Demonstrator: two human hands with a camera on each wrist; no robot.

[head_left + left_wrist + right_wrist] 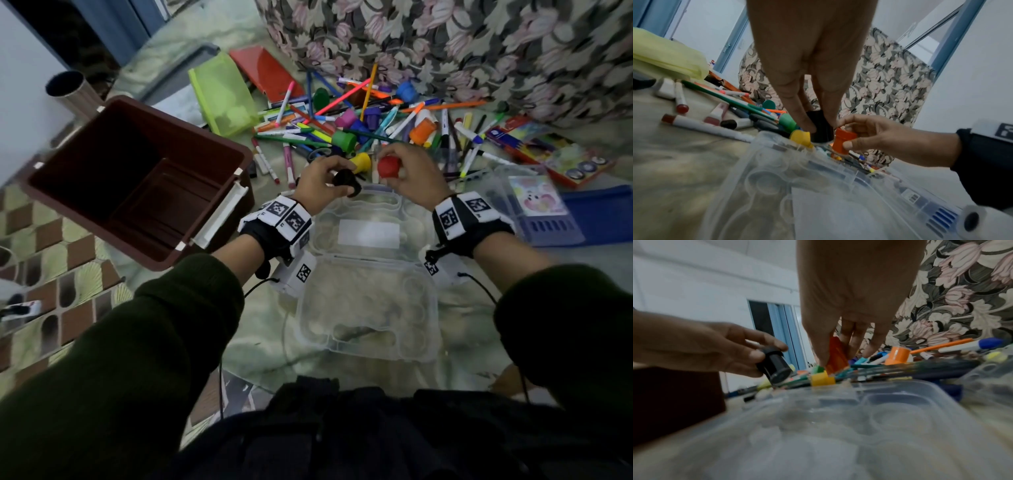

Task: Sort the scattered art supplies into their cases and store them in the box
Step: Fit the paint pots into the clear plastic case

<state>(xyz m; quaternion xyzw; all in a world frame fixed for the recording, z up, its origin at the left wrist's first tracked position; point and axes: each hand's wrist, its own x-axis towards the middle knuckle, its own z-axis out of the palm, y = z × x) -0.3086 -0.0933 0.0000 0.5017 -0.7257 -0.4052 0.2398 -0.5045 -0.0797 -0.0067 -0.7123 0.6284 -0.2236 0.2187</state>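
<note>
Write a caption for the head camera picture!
Left hand holds a black pot, right hand a red pot.

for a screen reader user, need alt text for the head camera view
Two hands hover over an open clear plastic case: the left hand holds a black paint pot, the right hand a red one. Behind lie scattered markers; a brown box stands left.

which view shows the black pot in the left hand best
The right wrist view: the black pot shows side-on and whole, base included, pinched by the left hand. In the left wrist view the fingers cover part of it. In the head view it is a small dark shape under the hand.
</note>
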